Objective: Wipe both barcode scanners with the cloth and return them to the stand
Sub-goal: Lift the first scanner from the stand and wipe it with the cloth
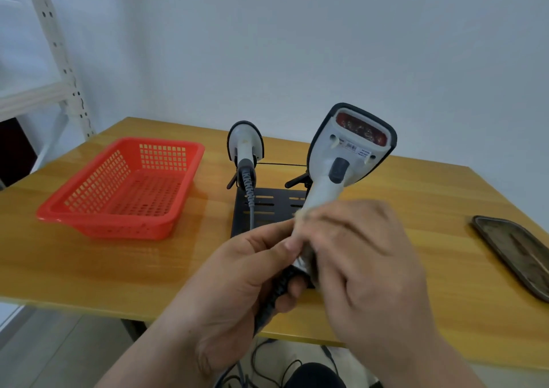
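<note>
On the worktop (pixel 89 268), the basket (pixel 124 188) lies left of the stand (pixel 267 206); one scanner (pixel 245 146) rests on it; tray (pixel 517 254) far right.

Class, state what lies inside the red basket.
The basket shows only its own perforated floor; nothing lies in it. Its near wall hides a thin strip of floor.
</note>
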`<state>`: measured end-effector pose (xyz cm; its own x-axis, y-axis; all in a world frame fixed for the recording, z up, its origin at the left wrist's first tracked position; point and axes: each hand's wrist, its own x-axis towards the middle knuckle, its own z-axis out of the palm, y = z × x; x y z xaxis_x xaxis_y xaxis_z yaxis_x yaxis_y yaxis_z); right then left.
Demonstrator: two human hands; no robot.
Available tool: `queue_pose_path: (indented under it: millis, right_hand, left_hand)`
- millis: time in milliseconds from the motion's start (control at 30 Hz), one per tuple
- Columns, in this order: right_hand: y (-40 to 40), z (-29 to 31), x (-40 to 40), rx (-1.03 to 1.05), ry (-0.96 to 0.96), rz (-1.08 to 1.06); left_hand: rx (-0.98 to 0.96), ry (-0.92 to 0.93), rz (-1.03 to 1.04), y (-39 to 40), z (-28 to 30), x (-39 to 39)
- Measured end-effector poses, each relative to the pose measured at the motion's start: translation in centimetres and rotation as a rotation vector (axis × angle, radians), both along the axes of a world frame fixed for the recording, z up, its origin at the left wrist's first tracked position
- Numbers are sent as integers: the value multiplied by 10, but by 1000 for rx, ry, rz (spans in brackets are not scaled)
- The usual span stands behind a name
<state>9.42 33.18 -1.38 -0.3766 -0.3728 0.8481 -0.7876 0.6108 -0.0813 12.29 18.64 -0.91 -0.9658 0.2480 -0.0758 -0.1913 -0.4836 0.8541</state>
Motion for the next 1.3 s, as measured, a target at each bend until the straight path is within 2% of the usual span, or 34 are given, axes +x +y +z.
queue_pose_path:
  millis: [67,200,367,467,533,633,700,767,967,1100,1200,1300]
  right_hand:
    - [6,2,-2,55,-24,89]
    - [17,12,-12,-102,-70,-116]
    - [7,2,1,64,-58,114]
    - [16,6,-14,-75,-100,-48]
    - [11,5,-9,-146,-125,-54]
    - [1,-5,4,-13,-115,107]
    - [7,-2,-3,-14,-172,61]
    - [11,2,-7,-98,-237,-10]
    - [5,4,9,-20,-265,313]
    - [28,4,2,44,-298,238]
    - [28,8,7,-69,-280,149]
    - [14,9,12,-73,-219,212]
  left_hand:
    - [-3,-11,18,-3,-1,0]
    - [28,-38,11,1,1,1]
    - [64,-30,5,-3,-3,0]
    - [153,-89,-15,1,-6,-1]
    - [167,-85,-24,4,-5,-1]
    - [118,-107,19,2,-5,-1]
    - [127,-130,60,1,-8,-1]
    - [134,-141,86,2,-10,-1]
    - [82,-105,106,0,-10,-2]
    - [164,-129,114,0,-12,-1]
    - [192,-119,113,-1,-9,-3]
    - [198,-76,63,2,-5,-4]
